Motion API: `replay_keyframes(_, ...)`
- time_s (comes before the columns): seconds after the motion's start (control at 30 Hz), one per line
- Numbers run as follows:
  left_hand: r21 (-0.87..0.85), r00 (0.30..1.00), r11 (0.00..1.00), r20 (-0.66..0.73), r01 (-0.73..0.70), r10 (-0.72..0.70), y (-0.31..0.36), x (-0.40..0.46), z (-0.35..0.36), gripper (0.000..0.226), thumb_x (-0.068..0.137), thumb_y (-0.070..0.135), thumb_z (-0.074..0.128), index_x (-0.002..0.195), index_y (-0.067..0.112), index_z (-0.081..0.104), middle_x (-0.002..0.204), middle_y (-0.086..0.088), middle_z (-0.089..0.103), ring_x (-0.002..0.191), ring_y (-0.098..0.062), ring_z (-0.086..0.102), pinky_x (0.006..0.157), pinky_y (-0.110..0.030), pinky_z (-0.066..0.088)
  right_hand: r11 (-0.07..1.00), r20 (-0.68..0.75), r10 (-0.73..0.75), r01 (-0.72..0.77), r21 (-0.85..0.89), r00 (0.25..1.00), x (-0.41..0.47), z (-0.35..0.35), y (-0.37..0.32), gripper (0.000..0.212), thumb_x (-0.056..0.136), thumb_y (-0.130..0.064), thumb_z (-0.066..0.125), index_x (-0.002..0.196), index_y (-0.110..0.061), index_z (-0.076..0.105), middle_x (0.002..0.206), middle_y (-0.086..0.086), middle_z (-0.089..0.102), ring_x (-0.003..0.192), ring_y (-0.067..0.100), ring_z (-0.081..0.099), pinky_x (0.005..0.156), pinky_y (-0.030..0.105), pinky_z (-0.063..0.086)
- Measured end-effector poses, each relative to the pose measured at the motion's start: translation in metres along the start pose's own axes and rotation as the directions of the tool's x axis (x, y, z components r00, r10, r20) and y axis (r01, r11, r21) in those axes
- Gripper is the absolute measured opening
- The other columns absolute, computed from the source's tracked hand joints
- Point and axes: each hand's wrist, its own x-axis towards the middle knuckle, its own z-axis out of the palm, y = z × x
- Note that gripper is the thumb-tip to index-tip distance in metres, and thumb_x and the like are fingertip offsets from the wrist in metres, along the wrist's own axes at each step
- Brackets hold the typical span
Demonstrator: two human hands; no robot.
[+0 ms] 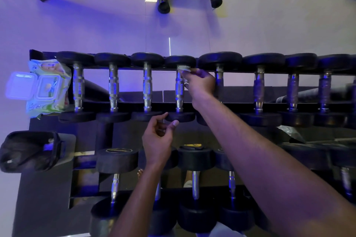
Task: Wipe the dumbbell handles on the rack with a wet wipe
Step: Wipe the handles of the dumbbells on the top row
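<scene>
Handle number four from the left (179, 88) on the top row of the rack (237, 105) is where the action is. Its long axis runs straight away from the person, far head to near head, so any wipe stroke has to travel along that line, toward the body. The right hand (199, 82) is way closer: its grip is pinched around the wet wipe (184, 69), pressed at the far end of that handle just under the far head. So the whole knurled stretch lies nearer the person than the wipe, looks like a pull-back stroke is what's needed. The left hand (158, 138) hangs near that dumbbell's near head (180, 117), fingers loosely curled, holding nothing; can't tell if it touches. Wipes pack (47, 86) sits lid-open at the rack's left end.
</scene>
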Motion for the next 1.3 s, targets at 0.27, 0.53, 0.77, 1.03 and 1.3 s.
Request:
replay_keyframes(0.27, -0.007, 1.000, 1.000, 0.013, 0.007, -0.007, 0.001, 0.000, 0.000, 0.032, 0.091, 0.028, 0.090, 0.121, 0.027, 0.077, 0.080, 0.009, 0.065, 0.071, -0.005, 0.057, 0.070, -0.023, 0.052, 0.984, 0.163, 0.145, -0.159, 0.081, 0.976, 0.010, -0.009, -0.010, 0.017, 0.093, 0.000, 0.073, 0.109, -0.004, 0.076, 0.106, 0.017, 0.078, 0.096, 0.029, 0.077, 0.075, 0.030, 0.066)
replay_keyframes(0.53, -0.003, 1.000, 1.000, 0.010, -0.016, 0.016, 0.002, 0.000, -0.001, 0.032, 0.092, 0.024, 0.090, 0.121, 0.022, 0.078, 0.077, 0.010, 0.062, 0.068, -0.001, 0.053, 0.068, -0.017, 0.049, 0.991, 0.445, 0.099, -0.128, 0.035, 0.890, 0.014, -0.023, -0.009, 0.018, 0.101, -0.021, 0.070, 0.117, -0.014, 0.067, 0.125, 0.016, 0.075, 0.109, 0.027, 0.076, 0.100, 0.049, 0.057)
replay_keyframes(0.77, 0.005, 1.000, 1.000, 0.016, -0.018, 0.018, -0.001, 0.004, -0.002, 0.030, 0.091, 0.025, 0.090, 0.119, 0.023, 0.078, 0.077, 0.010, 0.062, 0.069, -0.002, 0.054, 0.068, -0.016, 0.048, 0.964, 0.355, 0.209, -0.131, -0.232, 0.911, 0.016, -0.028, -0.022, 0.012, 0.091, -0.013, 0.081, 0.102, -0.015, 0.077, 0.106, 0.000, 0.079, 0.107, 0.015, 0.072, 0.092, 0.039, 0.060)
replay_keyframes(1.03, -0.004, 1.000, 1.000, 0.019, -0.005, 0.005, -0.002, 0.005, -0.001, 0.027, 0.092, 0.021, 0.090, 0.115, 0.024, 0.077, 0.083, 0.002, 0.070, 0.072, -0.004, 0.058, 0.071, -0.022, 0.051, 0.833, 0.273, 0.219, -0.034, -0.552, 0.937, 0.004, -0.037, -0.018, 0.014, 0.088, -0.015, 0.085, 0.089, -0.017, 0.071, 0.095, 0.002, 0.077, 0.093, 0.015, 0.074, 0.096, 0.037, 0.062)
replay_keyframes(1.3, 0.007, 1.000, 1.000, 0.004, -0.012, 0.012, -0.003, 0.003, 0.000, 0.027, 0.092, 0.019, 0.089, 0.115, 0.025, 0.076, 0.078, 0.015, 0.067, 0.071, -0.002, 0.058, 0.070, -0.018, 0.050, 0.633, 0.396, 0.181, 0.201, -0.747, 0.900, -0.019, -0.056, -0.003, 0.010, 0.085, -0.016, 0.088, 0.091, -0.015, 0.080, 0.095, 0.000, 0.077, 0.095, 0.014, 0.069, 0.076, 0.028, 0.056)
